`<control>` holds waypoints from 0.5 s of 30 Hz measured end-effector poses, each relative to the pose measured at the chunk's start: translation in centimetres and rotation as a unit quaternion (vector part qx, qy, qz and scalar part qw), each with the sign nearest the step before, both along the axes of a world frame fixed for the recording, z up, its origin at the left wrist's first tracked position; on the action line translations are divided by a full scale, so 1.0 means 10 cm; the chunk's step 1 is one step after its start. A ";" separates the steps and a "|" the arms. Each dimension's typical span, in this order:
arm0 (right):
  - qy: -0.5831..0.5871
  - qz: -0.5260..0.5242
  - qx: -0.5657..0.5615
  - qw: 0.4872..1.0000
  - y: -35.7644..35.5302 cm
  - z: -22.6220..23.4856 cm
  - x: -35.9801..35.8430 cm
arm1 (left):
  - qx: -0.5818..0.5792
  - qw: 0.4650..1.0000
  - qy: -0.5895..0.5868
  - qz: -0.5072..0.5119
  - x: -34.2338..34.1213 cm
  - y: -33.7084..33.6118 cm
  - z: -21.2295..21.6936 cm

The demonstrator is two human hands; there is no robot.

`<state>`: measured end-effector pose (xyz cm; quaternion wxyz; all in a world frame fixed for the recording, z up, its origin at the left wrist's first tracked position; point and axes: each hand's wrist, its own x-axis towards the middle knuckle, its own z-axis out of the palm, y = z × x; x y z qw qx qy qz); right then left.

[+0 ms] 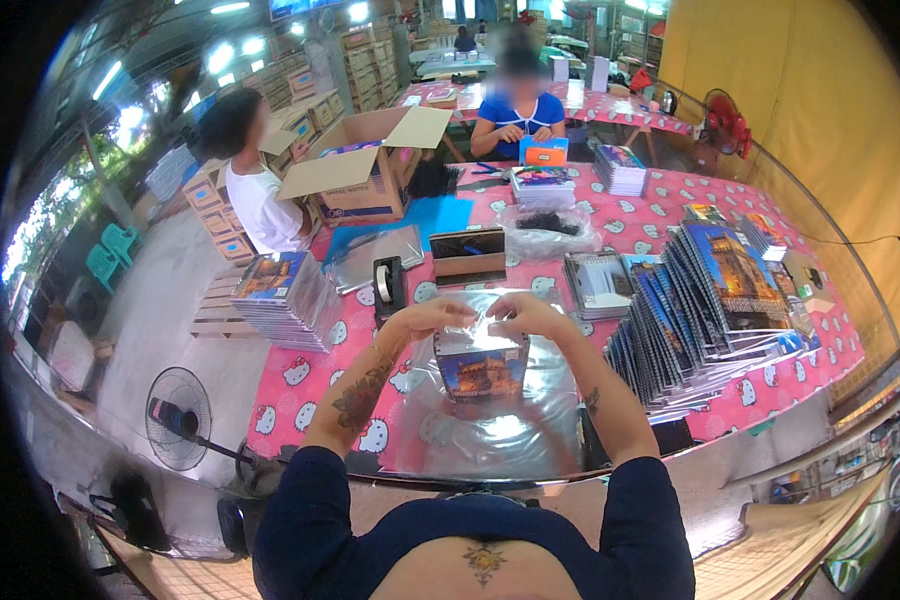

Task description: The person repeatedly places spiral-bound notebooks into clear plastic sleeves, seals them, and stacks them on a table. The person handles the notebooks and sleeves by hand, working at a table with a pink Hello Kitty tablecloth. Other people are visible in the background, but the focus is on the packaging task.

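In front of me lies a spiral notebook [480, 376] with a picture of a lit building on its cover. It rests within clear plastic [490, 445] that spreads over the table edge nearest me. At the notebook's far end, my left hand [436, 316] pinches the clear plastic with fingers pressed together. Close beside it, my right hand [526, 316] is closed on the same plastic. Glare between the hands hides the exact grip. A tape dispenser [388, 287] stands beyond my left hand, and a brown open-fronted holder [468, 258] sits just past both hands.
Stacked spiral notebooks [670, 320] fan out at right; a plastic-wrapped stack [282, 300] stands at left. A large open carton [355, 175] is at the far left beside a person in white. Another person [520, 120] handles an orange-and-blue item across the pink table [315, 400].
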<state>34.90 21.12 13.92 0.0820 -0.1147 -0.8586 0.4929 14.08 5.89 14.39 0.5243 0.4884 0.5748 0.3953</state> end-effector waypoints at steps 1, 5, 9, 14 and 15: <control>-0.011 -0.006 -0.023 1.000 -0.04 0.03 0.02 | -0.026 0.999 -0.011 0.046 0.01 0.06 -0.06; 0.032 -0.024 0.023 0.999 -0.15 0.05 -0.01 | 0.109 0.971 -0.020 0.210 -0.42 0.15 -0.59; 0.049 -0.082 0.052 0.994 -0.19 -0.07 -0.02 | 0.027 0.775 0.450 0.442 -1.29 -0.40 -0.97; 0.053 -0.096 0.063 0.992 -0.20 -0.11 -0.04 | 0.035 0.898 -0.024 0.438 -1.48 -0.53 -1.28; 0.048 -0.105 0.061 0.991 -0.18 -0.11 -0.03 | 0.074 0.893 -0.053 0.442 -1.47 -0.47 -1.28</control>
